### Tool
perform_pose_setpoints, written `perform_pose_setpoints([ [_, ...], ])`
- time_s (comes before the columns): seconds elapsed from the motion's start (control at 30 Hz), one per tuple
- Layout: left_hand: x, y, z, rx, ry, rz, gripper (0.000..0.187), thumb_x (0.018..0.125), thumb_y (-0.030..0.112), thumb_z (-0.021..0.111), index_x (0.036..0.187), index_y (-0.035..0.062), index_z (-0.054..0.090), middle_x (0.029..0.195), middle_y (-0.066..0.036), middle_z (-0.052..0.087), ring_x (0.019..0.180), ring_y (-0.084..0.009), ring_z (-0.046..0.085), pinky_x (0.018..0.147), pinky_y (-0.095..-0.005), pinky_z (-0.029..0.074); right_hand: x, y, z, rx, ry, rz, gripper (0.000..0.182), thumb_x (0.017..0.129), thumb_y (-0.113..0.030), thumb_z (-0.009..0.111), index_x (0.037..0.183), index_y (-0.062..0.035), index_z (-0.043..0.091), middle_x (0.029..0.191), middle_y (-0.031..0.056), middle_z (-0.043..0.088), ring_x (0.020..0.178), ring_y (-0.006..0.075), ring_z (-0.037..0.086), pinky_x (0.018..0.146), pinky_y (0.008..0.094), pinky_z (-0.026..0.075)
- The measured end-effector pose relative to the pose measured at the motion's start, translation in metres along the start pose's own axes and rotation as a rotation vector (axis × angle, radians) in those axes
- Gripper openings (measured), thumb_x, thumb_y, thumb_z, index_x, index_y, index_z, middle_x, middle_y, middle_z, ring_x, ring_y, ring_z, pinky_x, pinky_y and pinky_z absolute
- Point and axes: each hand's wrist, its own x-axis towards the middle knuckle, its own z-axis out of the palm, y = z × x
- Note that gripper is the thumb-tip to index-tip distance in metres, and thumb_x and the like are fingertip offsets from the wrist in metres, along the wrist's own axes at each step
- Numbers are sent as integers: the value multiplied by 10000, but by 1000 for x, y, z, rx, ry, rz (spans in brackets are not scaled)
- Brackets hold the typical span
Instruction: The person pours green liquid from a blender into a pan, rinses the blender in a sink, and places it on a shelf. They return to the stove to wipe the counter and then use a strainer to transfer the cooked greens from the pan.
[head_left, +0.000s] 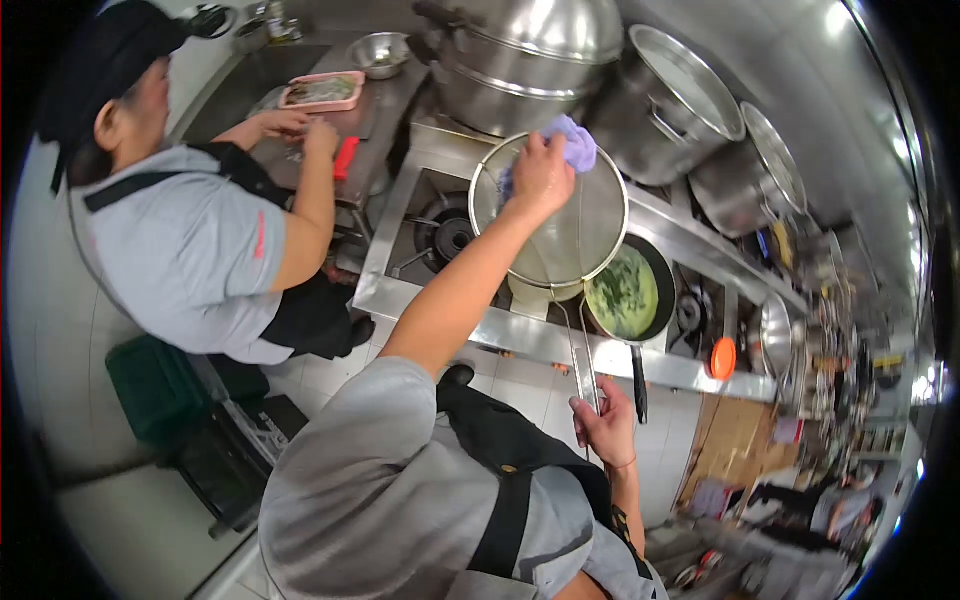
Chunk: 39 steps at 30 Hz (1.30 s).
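Observation:
My left hand [543,180] is closed on a crumpled purple cloth [572,143], held against the upper part of a large round mesh strainer [590,220]. The strainer's long wire handle [578,350] runs down to my right hand [607,428], whose fingers are closed around its end. Beneath the strainer's right edge, a black frying pan [661,290] sits on the stove [400,285]. It holds a pale green mixture [625,295] with dark green pieces, partly covered by the strainer's rim.
At left, a co-worker [190,240] in a dark cap has both hands near a pink tray [340,104] and a red-handled tool [346,158]. Large steel pots [675,110] line the back. An orange oval object [722,358] lies at the stove's front right.

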Motion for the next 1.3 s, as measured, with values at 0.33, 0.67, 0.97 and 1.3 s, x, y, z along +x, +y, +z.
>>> perform_pose_setpoints([
  [0.33,-89,11,-70,-249,-45,-147,397,623,189,685,994,62,630,973,-166,584,960,-319,561,823,-392,462,33,-18,-28,-34,-88,-31,270,810,-20,607,1059,39,520,515,23,508,363,83,442,319,226,334],
  [0.67,-52,-23,-78,-160,-381,132,421,699,156,625,1103,59,562,1045,-194,565,953,-365,545,838,-436,443,23,-33,-10,18,87,-97,338,807,42,583,1133,58,495,527,25,525,371,81,457,319,213,345],
  [0.97,-58,-96,-97,-1866,-222,-1072,372,805,186,442,1120,15,543,1075,-132,593,985,-278,584,919,-423,442,-11,-11,-6,172,152,46,320,802,34,591,1113,54,518,520,22,521,365,72,446,319,211,314],
  [1.3,-7,-72,-41,-1839,-513,-813,456,897,300,387,1231,-3,460,1210,-163,530,1081,-287,542,952,-417,421,-7,2,25,206,-143,91,481,791,49,622,1249,25,478,704,-13,599,549,29,505,489,162,423],
])
